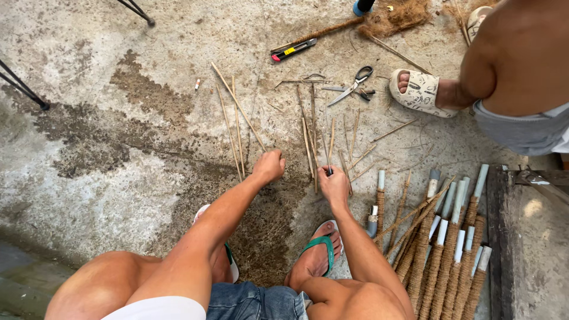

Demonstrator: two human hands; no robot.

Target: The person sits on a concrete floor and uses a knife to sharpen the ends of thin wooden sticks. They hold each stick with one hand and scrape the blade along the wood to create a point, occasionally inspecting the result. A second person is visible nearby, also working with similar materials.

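A stained concrete floor is spreading under everything. At the lower right, a bundle of rope-wrapped sticks with pale tips is lying beside a dark ledge. Another person's leg and sandalled foot are resting at the upper right. Thin bamboo strips are lying scattered in the middle, just ahead of the hands. The left hand is curling closed over the floor beside the strips; whether it is gripping one I cannot tell. The right hand is closing around a small dark tool among the strips. Scissors and a utility knife are lying farther off.
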